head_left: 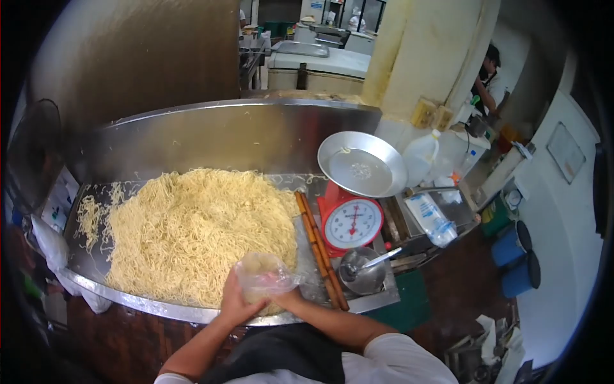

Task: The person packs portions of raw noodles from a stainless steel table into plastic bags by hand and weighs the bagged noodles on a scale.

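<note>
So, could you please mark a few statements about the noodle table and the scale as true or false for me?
1. Both hands hold a clear plastic bag with noodles in it. True: the left hand and the right hand each have a grip on it.
2. The scale is blue. False: it is red, with a white dial.
3. The scale's pan is heaped with noodles. False: it is all but bare.
4. A big pile of noodles lies on the steel table. True.
5. A metal bowl with a ladle sits below the scale. True.
</note>
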`<state>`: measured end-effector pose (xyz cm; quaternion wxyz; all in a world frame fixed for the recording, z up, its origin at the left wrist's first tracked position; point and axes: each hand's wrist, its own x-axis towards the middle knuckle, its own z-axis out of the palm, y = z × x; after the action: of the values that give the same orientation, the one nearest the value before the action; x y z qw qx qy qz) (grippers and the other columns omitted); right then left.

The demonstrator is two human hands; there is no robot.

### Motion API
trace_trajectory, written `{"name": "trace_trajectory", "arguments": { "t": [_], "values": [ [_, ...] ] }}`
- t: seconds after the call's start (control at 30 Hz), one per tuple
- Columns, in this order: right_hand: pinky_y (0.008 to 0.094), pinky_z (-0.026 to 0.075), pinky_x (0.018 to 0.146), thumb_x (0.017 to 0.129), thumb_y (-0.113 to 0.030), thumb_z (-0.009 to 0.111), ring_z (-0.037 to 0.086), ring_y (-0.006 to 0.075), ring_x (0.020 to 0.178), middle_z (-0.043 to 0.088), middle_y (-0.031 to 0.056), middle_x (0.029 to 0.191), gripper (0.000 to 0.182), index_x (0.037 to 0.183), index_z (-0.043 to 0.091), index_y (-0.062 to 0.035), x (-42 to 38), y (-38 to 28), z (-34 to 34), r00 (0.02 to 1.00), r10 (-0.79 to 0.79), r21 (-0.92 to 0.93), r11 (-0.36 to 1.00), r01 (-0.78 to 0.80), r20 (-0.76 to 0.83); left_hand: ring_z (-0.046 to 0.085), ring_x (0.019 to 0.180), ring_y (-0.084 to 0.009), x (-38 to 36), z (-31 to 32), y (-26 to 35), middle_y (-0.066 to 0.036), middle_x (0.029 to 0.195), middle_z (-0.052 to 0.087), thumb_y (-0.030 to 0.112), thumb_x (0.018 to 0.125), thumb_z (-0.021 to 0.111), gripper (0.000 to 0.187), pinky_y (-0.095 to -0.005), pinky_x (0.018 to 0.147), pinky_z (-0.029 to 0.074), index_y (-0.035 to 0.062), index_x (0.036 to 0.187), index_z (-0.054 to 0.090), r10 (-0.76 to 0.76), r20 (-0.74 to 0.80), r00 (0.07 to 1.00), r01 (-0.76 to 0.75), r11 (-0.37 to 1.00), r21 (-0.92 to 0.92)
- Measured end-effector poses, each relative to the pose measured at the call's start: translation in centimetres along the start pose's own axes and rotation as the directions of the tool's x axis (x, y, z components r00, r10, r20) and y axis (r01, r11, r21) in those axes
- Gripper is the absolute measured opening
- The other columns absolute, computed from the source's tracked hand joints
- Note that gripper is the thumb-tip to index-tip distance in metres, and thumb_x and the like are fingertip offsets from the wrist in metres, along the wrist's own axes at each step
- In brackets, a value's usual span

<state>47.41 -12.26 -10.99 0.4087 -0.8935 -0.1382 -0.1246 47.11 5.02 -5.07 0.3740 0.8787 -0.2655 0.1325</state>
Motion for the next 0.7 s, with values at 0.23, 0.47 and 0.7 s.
{"name": "trace_trajectory", "arguments": {
  "t": [0.23, 0.47, 0.7],
  "values": [
    [0.044, 0.049, 0.069, 0.083, -0.029, 0.059, 0.062, 0.0341, 0.077, 0.065, 0.0149, 0.083, 0.021, 0.094, 0.066, -0.0117, 0.8, 1.0, 0.0, 0.985, 0.165, 0.008, 0.986, -0.165, -0.042, 0.053, 0.068, -0.0387, 0.5, 4.3, -0.5, -0.017, 0.07, 0.056, 0.018, 0.072, 0.064, 0.015, -0.0462, 0.063, 0.041, 0.0048, 0.08, 0.062, -0.142, -0.147, 0.979, 0.119, 0.981, -0.156],
    [0.0474, 0.048, 0.069, 0.083, -0.038, 0.056, 0.062, 0.0383, 0.079, 0.065, 0.0176, 0.084, 0.03, 0.088, 0.067, -0.0104, 1.6, 2.4, 2.2, 0.972, 0.213, -0.034, 0.976, -0.217, -0.103, 0.054, 0.069, -0.0397, 0.3, 5.4, -2.0, -0.018, 0.072, 0.058, 0.016, 0.08, 0.057, 0.012, -0.0462, 0.063, 0.041, 0.0046, 0.081, 0.062, -0.219, -0.036, 0.975, 0.217, 0.975, -0.035],
    [0.0364, 0.048, 0.07, 0.088, -0.032, 0.055, 0.062, 0.0248, 0.078, 0.066, 0.009, 0.086, 0.027, 0.095, 0.066, -0.0088, 4.2, -4.0, -2.4, 0.971, 0.137, 0.447, 0.869, -0.213, 0.198, 0.057, 0.103, -0.0354, 3.2, 1.6, -2.7, -0.022, 0.107, 0.062, 0.017, 0.086, 0.05, 0.028, -0.0427, 0.089, 0.043, 0.003, 0.107, 0.063, -0.209, 0.033, 0.977, 0.207, 0.911, -0.358]
  ]
}}
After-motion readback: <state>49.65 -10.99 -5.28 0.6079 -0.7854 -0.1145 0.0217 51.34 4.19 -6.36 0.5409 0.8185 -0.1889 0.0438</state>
